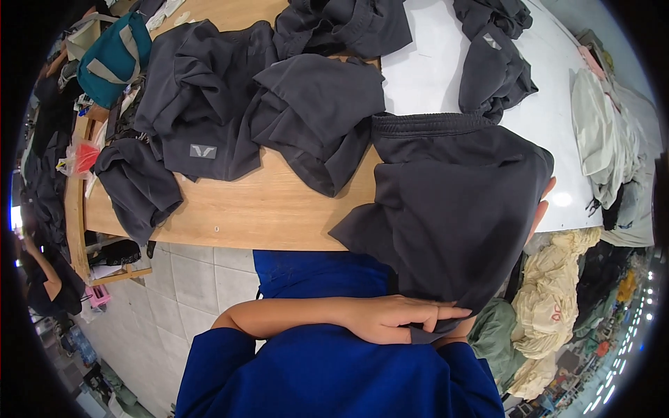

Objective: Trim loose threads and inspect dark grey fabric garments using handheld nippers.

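Note:
A pair of dark grey shorts point(453, 202) with a gathered elastic waistband lies over the table's front edge, its lower part hanging toward me. My left hand point(390, 319) reaches across my body and pinches the near hem between thumb and fingers. The right forearm passes beneath the shorts. Only some fingers of my right hand point(541, 207) show, along the garment's right edge, gripping it from below; the palm is hidden under the cloth.
More dark grey garments point(202, 97) lie across the wooden tabletop point(230, 216), and another point(496, 70) on the white surface point(425, 83). Cream cloth bundles point(550, 299) are heaped at right. A teal bag point(115, 63) is at far left, near another person's arm point(43, 261).

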Available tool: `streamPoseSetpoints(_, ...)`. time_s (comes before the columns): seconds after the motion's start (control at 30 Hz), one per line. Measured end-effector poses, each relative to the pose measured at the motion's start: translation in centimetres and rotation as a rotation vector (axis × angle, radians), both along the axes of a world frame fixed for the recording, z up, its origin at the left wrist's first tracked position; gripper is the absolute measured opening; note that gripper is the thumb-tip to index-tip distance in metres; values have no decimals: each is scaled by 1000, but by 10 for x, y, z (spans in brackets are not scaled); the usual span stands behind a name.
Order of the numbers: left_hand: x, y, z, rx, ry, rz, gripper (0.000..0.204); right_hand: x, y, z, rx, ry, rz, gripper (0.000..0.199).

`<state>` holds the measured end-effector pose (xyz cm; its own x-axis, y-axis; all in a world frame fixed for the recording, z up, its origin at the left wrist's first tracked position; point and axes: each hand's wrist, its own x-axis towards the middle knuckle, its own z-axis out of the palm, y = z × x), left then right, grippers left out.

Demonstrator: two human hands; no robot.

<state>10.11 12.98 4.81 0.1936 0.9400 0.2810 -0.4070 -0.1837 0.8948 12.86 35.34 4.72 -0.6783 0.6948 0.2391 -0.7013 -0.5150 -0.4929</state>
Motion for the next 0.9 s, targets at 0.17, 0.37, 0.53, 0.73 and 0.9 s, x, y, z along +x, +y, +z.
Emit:
streamPoseSetpoints(0.17, 0, -4, -8, -119, -57, -61, 12, -6, 13, -5, 26, 145, 105, 43)
streamPoseSetpoints(0.37, -10, -12, -5, -185, -29, 20, 16, -7, 8, 3, 14, -23, 142, 41)
streamPoseSetpoints(0.53, -31, -26, -37, -326, -462, 633, 61, -9, -7, -5, -42, -157, 180, 40)
streamPoseSetpoints(0.73, -55, -18, -12, -820, -479, 685, 55, -16, -32, -13, -119, -304, 258, 39)
streamPoseSetpoints(0.9, -64, -27, -8, -535, -867, 930, 32, -19, -40, -18, -165, -442, 295, 39)
